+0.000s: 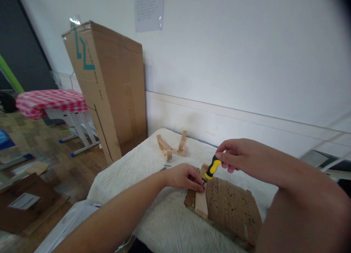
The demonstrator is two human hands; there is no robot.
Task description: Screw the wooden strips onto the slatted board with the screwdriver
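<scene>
My right hand (241,154) is closed round a short yellow-and-black screwdriver (211,168), its tip pointing down onto a light wooden slat (201,203). My left hand (185,176) rests on the slat's far end with its fingers pinched right at the screwdriver tip; what they pinch is too small to make out. The slat lies on a worn piece of brown cardboard (233,205) spread over a white textured cover (142,168).
A bent wooden piece (171,148) lies further back on the cover, with a small metal part (163,168) near it. A tall cardboard box (109,88) leans on the wall at left. An ironing board with a red checked cover (52,101) stands beyond.
</scene>
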